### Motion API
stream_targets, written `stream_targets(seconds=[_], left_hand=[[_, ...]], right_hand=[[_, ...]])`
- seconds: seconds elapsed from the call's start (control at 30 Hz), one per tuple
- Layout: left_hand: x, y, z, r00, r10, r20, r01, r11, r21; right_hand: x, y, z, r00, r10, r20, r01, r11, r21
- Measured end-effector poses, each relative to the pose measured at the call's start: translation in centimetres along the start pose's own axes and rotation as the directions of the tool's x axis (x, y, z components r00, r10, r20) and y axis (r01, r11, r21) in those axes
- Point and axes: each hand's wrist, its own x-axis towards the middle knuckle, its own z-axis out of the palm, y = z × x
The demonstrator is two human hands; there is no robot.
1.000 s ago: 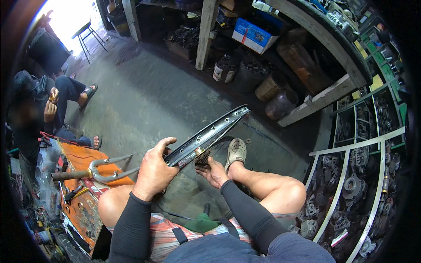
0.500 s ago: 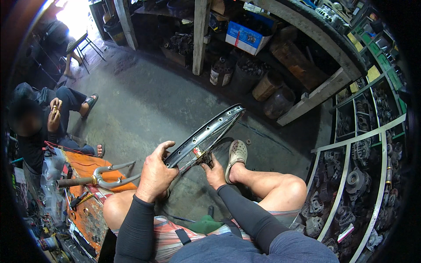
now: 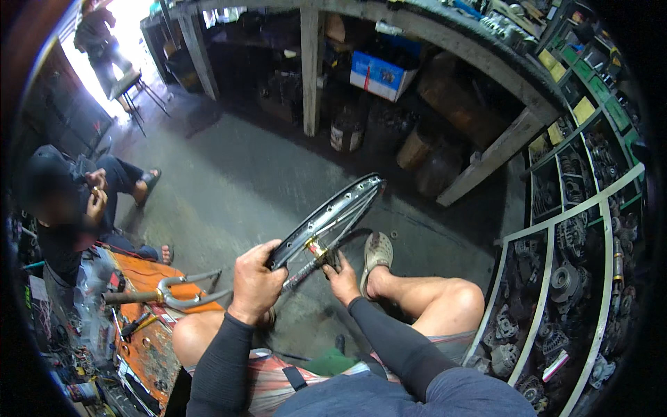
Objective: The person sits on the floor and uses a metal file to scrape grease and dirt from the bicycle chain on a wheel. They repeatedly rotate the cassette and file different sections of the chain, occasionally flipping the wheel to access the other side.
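Note:
A bicycle wheel (image 3: 310, 224) is held tilted in front of my knees, its dark rim pointing up and to the right, with thin spokes running to a gold-coloured hub (image 3: 316, 247). Wrapped round the near end of the rim is my left hand (image 3: 256, 279), closed on it. My right hand (image 3: 342, 281) grips the dark sprockets (image 3: 332, 260) beside the hub, thumb on the near side; its other fingers are partly hidden. Left of my left hand, a grey bicycle fork (image 3: 182, 295) with a rusty steerer tube lies over an orange board.
Tools and loose parts crowd the orange board (image 3: 154, 347) at my left. A co-worker (image 3: 66, 201) sits beyond it, handling something small. Another person (image 3: 99, 42) is near a stool at the doorway. Metal shelves (image 3: 538, 295) of alternator parts stand right; a wooden bench (image 3: 310, 76) spans the back.
My view has shifted slightly. The wheel has tipped a little and my hands keep their places on rim and sprockets. The co-worker's hands have moved, and the person at the doorway shows more fully.

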Motion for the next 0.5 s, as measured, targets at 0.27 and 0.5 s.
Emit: stream_targets(seconds=[0.27, 0.5], left_hand=[[-3.1, 10.3, -13.9, 0.94, -0.225, -0.255, 0.093, 0.891, -0.445], [-9.4, 13.2, -23.7, 0.875, -0.167, -0.454, -0.272, 0.606, -0.748]], right_hand=[[-6.0, -23.8, -6.8, 0.891, -0.453, 0.031, 0.454, 0.888, -0.075], [-9.8, -39.5, -22.3, 0.593, -0.773, -0.226, 0.735, 0.634, -0.239]])
